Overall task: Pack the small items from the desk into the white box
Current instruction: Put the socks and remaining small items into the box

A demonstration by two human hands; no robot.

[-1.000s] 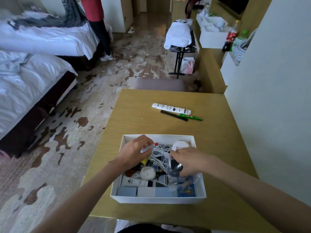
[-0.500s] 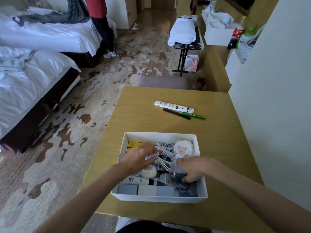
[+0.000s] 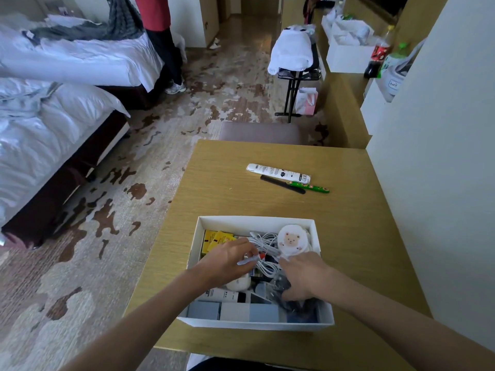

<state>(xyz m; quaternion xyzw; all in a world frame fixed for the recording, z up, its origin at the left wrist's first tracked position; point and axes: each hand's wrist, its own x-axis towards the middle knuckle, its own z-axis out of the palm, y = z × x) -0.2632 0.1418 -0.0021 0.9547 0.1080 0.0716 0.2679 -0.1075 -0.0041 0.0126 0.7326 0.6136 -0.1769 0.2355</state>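
Observation:
The white box (image 3: 254,222) stands on the wooden desk (image 3: 227,191) near its front edge. It holds yellow packets (image 3: 217,239), a white cable (image 3: 263,243), a round white sheep pad (image 3: 292,241), tubes and small cartons. My left hand (image 3: 227,259) is inside the box, fingers closed on a small white pen with a red tip (image 3: 249,260). My right hand (image 3: 305,278) presses on a clear plastic bag with dark items (image 3: 281,286) at the box's right side. Farther back on the desk lie a white tube (image 3: 278,172), a black comb (image 3: 282,180) and a green pen (image 3: 309,187).
A padded stool (image 3: 261,132) sits behind the desk. A white wall (image 3: 442,156) borders the desk's right side. Beds (image 3: 53,124) fill the left, and a person in red (image 3: 158,28) stands by the far bed. A luggage rack (image 3: 294,73) stands beyond.
Both hands have sunk lower into the box. The right hand slid down off the sheep pad, which now shows fully, and the yellow packets are uncovered.

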